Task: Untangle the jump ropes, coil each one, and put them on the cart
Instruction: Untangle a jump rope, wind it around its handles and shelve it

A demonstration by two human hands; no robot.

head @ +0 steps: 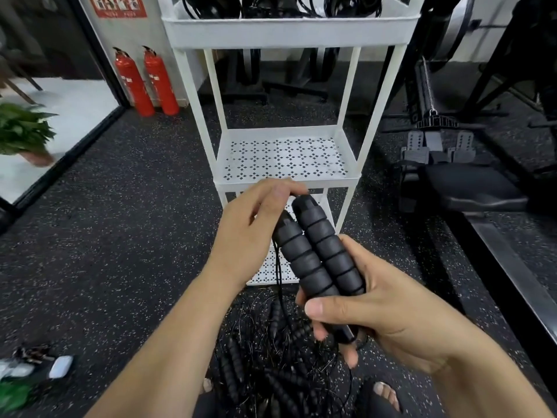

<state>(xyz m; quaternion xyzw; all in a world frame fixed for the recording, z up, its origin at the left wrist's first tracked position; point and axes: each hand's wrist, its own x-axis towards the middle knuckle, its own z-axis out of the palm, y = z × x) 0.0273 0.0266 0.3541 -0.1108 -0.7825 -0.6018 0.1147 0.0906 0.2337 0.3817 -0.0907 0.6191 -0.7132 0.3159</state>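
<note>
Just in front of the cart (289, 31), level with its lower shelves, the left hand (253, 227) bends its fingers over the top ends of the two foam handles (331, 254). Whether it pinches them or only touches, I cannot tell. A thin cord (278, 267) drops from the handles to the tangled pile (280, 363) on the floor at the cart's foot. The right hand (370, 315), on the near side of the cart, clamps both handles side by side at their lower ends, thumb across the front. To do this step well, I judge, keep the handles paired and level, draw the cord slowly out of the pile, free each snag, then wind even loops before it joins the coiled ropes (271, 7) in the cart's top tier.
</note>
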